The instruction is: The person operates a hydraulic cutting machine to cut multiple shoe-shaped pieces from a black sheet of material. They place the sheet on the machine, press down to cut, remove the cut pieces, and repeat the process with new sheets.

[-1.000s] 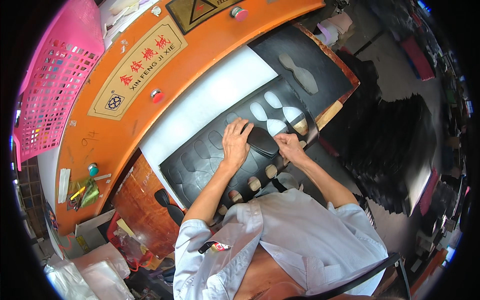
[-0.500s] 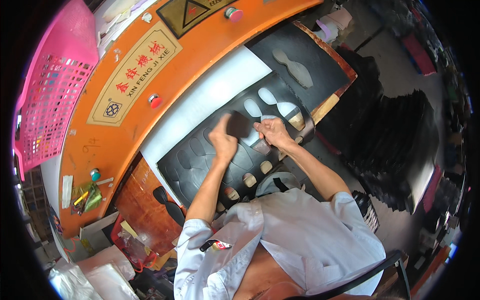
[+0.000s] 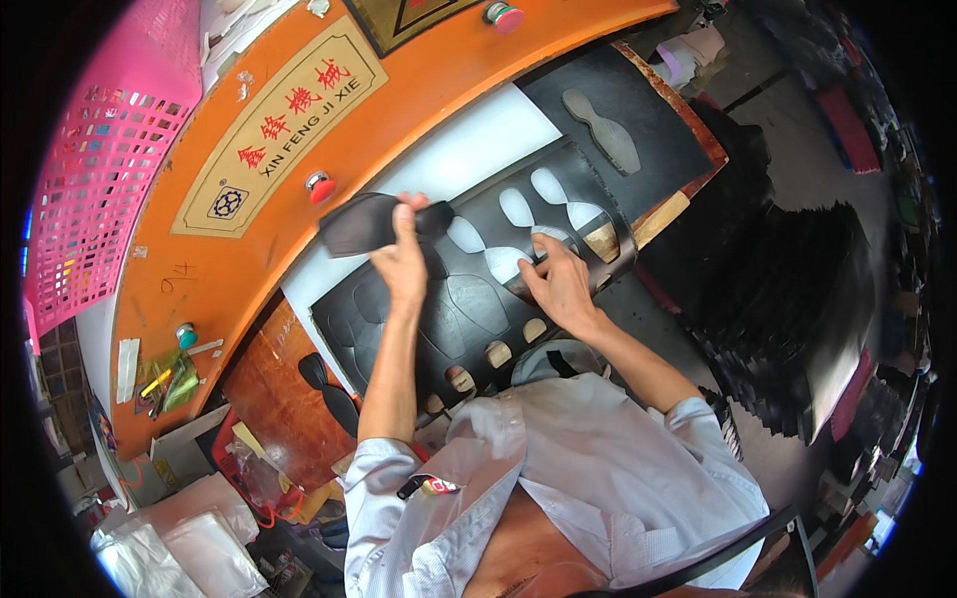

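Observation:
My left hand point(image 3: 401, 261) is closed on black shoe-sole pieces point(image 3: 361, 225), raised over the far-left part of a black sheet point(image 3: 454, 271); how many pieces it holds I cannot tell. Sole-shaped holes run through the sheet's right part, with a white board point(image 3: 483, 135) showing through. On the left part, sole outlines are cut but the pieces still lie in place. My right hand point(image 3: 561, 289) hovers at or touches the sheet beside a hole, its thumb and index finger apart and nothing seen between them.
An orange machine point(image 3: 279, 120) with coloured buttons curves along the far side. A sole-shaped cutting die point(image 3: 602, 135) rests on a black board. More black soles point(image 3: 329, 392) lie on a brown board at left. A pink basket point(image 3: 110, 169) and a black sheet stack point(image 3: 788, 299) flank the area.
My left hand has lifted the black sole pieces away to the left, uncovering a sole-shaped hole. My right hand has shifted slightly right and down, and its fingers have opened.

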`<state>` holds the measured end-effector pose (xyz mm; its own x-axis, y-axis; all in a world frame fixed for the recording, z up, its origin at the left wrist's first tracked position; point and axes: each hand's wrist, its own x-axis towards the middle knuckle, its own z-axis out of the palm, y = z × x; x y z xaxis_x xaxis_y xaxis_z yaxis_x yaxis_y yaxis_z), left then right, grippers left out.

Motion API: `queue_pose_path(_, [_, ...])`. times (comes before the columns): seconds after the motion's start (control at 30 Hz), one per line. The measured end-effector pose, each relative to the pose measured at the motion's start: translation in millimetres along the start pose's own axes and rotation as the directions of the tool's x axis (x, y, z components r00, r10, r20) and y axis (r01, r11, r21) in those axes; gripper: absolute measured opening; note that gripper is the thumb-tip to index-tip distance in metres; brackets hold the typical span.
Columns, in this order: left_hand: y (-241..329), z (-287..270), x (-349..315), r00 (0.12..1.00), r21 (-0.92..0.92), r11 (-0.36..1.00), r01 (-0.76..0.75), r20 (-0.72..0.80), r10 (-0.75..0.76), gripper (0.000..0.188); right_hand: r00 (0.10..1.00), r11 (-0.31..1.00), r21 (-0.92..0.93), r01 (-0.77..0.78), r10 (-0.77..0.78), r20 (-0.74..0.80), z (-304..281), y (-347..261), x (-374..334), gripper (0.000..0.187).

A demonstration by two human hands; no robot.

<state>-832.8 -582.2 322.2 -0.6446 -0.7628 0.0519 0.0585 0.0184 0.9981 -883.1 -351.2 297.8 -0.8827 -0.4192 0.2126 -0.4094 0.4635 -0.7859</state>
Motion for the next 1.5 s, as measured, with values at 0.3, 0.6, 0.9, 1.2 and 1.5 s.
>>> queue_pose_path(0.3, [-11,-44,-50,0.642,0.461,0.548,-0.698,0.743,0.192,0.068,0.539,0.608,0.304,-0.734,0.247,0.805,13,12,-16,0.009])
queue_pose_path(0.6, [-24,-48,-66,0.490,0.461,0.408,-0.788,0.871,-0.039,0.097,0.448,0.392,0.334,-0.857,0.248,0.859,18,31,-10,0.014])
queue_pose_path(0.9, [-36,-54,-57,0.563,0.408,0.530,-0.743,0.810,0.166,0.078,0.420,0.256,0.357,-0.898,0.265,0.868,22,38,-8,0.008])
queue_pose_path(1.2, [28,-83,-21,0.999,0.082,0.996,0.031,-0.022,-0.029,0.056,0.813,0.880,0.236,-0.411,0.237,0.532,9,7,-23,0.020])
queue_pose_path(1.5, [-5,-109,-70,0.613,0.520,0.500,-0.693,0.790,0.028,0.064,0.448,0.718,0.305,-0.625,0.011,0.894,56,-23,-29,0.015])
